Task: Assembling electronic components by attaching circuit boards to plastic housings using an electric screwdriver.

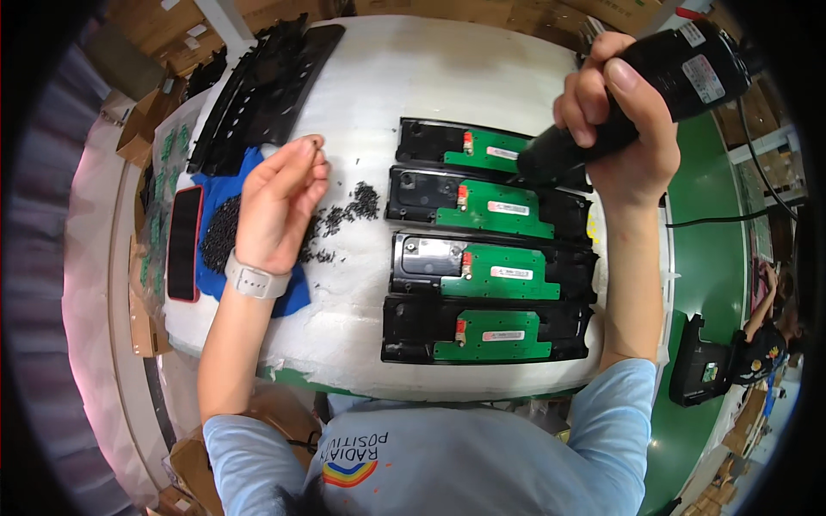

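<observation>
My right hand (pixel 615 116) is wrapped round a black electric screwdriver (pixel 662 77), held tilted with its tip down to the left. The tip is over the right part of the two farthest black plastic panels (pixel 417 187), close to a green circuit board (pixel 495 208). Several such panels lie in a column, each bearing a green board with a red connector and a white label. Left of them, my left hand (pixel 284 202) is raised with thumb and fingers pinched. A tiny dark piece, seemingly a screw (pixel 317 144), shows at the fingertips. Loose black screws (pixel 363 202) lie beneath and beside this hand.
A blue cloth (pixel 297 292) under my left forearm holds a heap of black screws (pixel 219 236). Beside it lies a red-edged phone (pixel 184 245). Long black plastic parts (pixel 258 95) are stacked at the far left. A black cable (pixel 757 155) hangs at the right; another person (pixel 761 344) is beyond.
</observation>
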Demonstrator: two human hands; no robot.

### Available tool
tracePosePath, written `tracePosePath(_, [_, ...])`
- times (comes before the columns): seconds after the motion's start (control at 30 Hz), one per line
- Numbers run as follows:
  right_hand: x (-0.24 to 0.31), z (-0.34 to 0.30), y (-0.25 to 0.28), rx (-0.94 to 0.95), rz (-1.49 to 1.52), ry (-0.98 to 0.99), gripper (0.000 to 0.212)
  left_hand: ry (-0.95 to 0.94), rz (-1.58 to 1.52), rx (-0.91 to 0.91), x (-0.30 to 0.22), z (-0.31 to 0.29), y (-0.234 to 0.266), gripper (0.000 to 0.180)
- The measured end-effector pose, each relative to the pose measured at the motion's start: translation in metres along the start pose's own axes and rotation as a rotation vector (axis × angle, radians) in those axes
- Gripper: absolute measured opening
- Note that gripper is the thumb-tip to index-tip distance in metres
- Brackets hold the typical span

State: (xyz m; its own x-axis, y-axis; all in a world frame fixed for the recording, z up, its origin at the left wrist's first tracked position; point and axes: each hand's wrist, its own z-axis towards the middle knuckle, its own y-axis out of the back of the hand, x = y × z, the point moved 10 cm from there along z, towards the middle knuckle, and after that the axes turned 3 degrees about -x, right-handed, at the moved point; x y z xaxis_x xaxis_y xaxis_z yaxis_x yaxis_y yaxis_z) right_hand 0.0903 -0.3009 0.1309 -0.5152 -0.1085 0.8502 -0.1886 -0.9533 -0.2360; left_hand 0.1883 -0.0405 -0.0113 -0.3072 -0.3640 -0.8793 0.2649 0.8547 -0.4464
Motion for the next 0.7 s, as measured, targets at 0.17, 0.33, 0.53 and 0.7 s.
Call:
tracePosePath(0.17, [0.026,0.008,-0.016,0.071,0.044,0.081,0.034,0.319,-0.327,0.209,0.042,0.002,-0.074,0.017])
tracePosePath(0.33, [0.026,0.002,-0.019,-0.059,0.33,0.039,0.032,0.401,-0.411,0.304,0.063,-0.014,-0.095,0.017])
tracePosePath(0.53, [0.019,0.001,-0.008,-0.029,0.385,0.042,0.036,0.458,-0.257,0.285,0.077,-0.032,-0.097,0.016])
tracePosePath(0.7, [0.016,-0.003,-0.008,-0.023,0.374,0.073,0.039,0.447,-0.238,0.336,0.076,-0.034,-0.095,0.016])
